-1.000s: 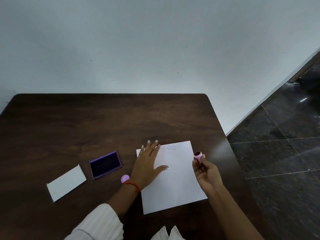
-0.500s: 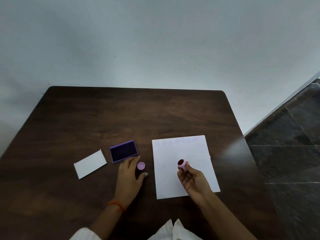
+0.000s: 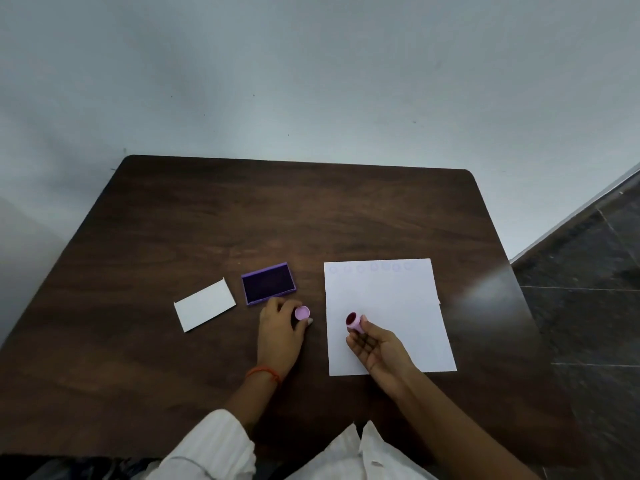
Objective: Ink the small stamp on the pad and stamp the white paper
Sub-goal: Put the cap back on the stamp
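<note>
My right hand [image 3: 375,349] holds the small pink stamp [image 3: 355,322] over the lower left part of the white paper [image 3: 388,306], with its dark red inked face tilted up and to the left. Several faint round prints run along the paper's top edge. My left hand [image 3: 280,332] rests on the table and pinches a small pink cap [image 3: 302,312] between thumb and fingers. The open purple ink pad [image 3: 268,287] lies just beyond the left hand.
A white card, perhaps the pad's lid [image 3: 205,304], lies left of the ink pad on the dark wooden table [image 3: 277,216]. A pale wall rises behind the table. Dark tiled floor [image 3: 595,278] shows to the right.
My left hand left the paper, moved left and took hold of the pink cap. My right hand has kept the stamp face-up. The view shifted left.
</note>
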`<move>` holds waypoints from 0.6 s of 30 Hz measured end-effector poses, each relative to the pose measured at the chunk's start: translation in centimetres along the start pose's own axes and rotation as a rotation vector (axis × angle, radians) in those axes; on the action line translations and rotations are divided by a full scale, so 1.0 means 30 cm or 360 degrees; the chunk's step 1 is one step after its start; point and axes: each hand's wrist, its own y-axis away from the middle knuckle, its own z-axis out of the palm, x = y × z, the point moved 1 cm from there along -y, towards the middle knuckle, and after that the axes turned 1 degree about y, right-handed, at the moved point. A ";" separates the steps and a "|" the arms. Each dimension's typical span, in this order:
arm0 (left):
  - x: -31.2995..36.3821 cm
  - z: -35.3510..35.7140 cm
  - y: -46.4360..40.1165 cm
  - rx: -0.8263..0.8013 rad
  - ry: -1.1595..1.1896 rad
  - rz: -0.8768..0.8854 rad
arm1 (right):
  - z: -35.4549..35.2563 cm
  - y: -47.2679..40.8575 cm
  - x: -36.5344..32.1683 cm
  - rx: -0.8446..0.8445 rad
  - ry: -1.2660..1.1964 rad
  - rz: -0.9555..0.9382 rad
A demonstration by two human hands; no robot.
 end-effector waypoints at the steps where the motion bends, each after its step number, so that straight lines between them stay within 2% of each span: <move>1: 0.001 -0.002 0.000 -0.0011 0.0008 0.0000 | 0.002 0.001 0.000 0.0001 0.0001 0.0001; 8: 0.039 -0.042 0.036 -0.0136 0.0114 0.0165 | 0.033 0.010 -0.014 -0.0061 0.0146 -0.0095; 15: 0.097 -0.072 0.068 -0.0102 0.0187 0.0285 | 0.112 0.014 -0.028 -0.0047 0.0731 -0.0413; 18: 0.110 -0.088 0.071 -0.0058 0.0220 0.0304 | 0.130 0.020 -0.026 -0.0041 0.1007 -0.0660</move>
